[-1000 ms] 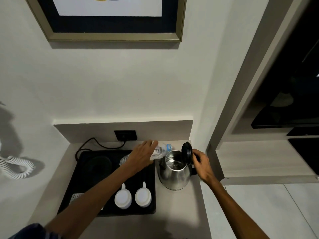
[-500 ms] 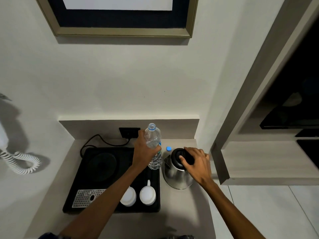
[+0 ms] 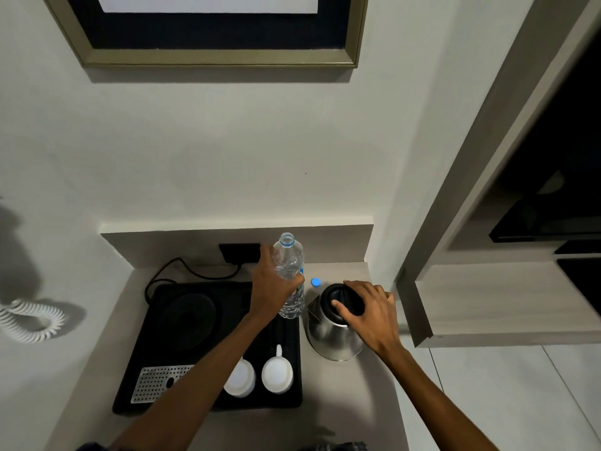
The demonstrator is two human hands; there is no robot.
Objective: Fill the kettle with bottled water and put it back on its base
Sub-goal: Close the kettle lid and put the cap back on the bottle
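**Bottle upright in one hand, kettle lid under the other**

The left hand [image 3: 271, 289] wraps the one water bottle [image 3: 290, 275], held upright, long axis vertical, open mouth up, at the black tray's [image 3: 208, 408] back right corner. The right hand [image 3: 367, 309] lies palm-down, fingers spread over the shut lid of the one steel kettle [image 3: 331, 336], which stands on the counter [image 3: 354, 402] right of the tray, spout pointing left. One blue cap [image 3: 315, 281] lies behind it. Two white cups [image 3: 277, 374] sit on the tray; the round base [image 3: 188, 315] is bare.
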